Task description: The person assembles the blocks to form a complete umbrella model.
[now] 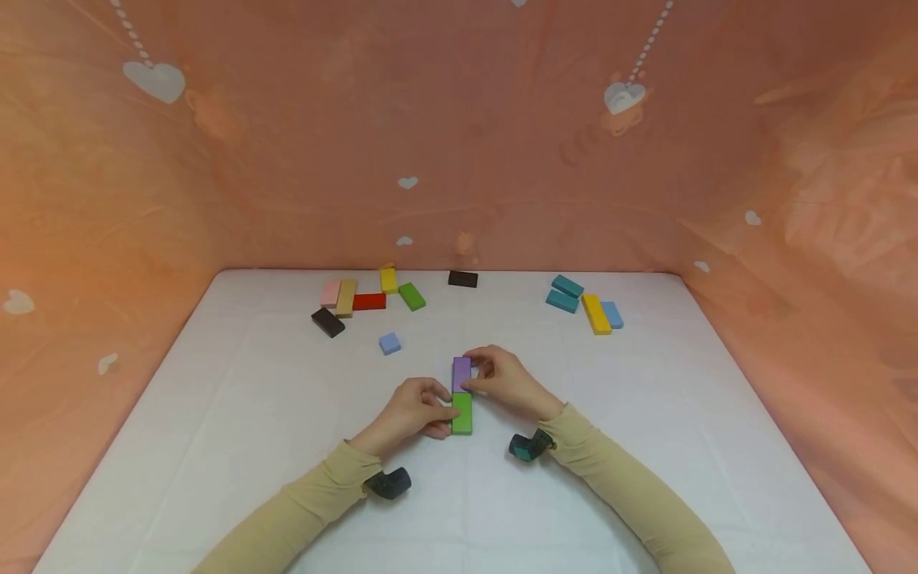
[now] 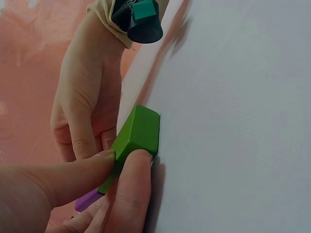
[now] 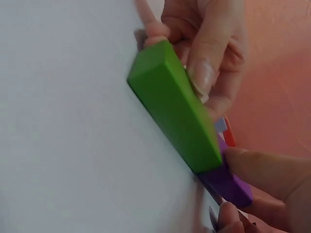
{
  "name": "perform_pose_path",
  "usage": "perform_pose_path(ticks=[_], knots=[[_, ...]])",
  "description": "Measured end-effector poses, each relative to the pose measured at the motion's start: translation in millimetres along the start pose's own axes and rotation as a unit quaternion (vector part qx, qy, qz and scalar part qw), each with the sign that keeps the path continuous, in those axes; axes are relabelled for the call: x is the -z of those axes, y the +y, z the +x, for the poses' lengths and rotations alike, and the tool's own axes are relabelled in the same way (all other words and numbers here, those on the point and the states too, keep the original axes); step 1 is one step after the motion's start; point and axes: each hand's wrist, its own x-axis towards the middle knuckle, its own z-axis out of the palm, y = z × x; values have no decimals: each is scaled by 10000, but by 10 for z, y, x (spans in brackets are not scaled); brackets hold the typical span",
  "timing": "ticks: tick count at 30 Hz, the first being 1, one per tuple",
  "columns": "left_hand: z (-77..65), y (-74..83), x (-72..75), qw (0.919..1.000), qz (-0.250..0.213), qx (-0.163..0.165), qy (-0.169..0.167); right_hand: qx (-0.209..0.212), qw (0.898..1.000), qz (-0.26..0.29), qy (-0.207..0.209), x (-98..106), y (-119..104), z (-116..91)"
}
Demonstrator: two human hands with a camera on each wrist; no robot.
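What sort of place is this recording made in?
Probably a makeshift recording booth: heart-patterned orange sheeting rises on the three sides in view around a white tabletop, and small dark devices sit at both wrists.

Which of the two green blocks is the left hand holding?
The front green block, end to end with the purple block: the left hand grips it. The other green block lies untouched farther back, near the red block.

You can read no text, label, brand or number in these 3 views; the only printed signs before you are pale hearts (image 1: pixel 154 82) on the pink-orange backdrop (image 1: pixel 459 119), 2 of them below dotted lines (image 1: pixel 132 33).
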Motion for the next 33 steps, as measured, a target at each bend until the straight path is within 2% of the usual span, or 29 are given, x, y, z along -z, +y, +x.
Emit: perform_pose_path(ticks=[8,17,23,33], knots=[[7,9,-8,9999,109,107,69,-146,9997,30,-176,46,-10,18],[50,4,-15,9996,109,122,212,121,9991,168,-359,74,-26,10],[52,2,-11,9998,-14,115,188,265,9986,122,-449,113,-75,-21],[56,5,-9,9996,-28,178,220,320,9983,96,-468,103,-22,12]])
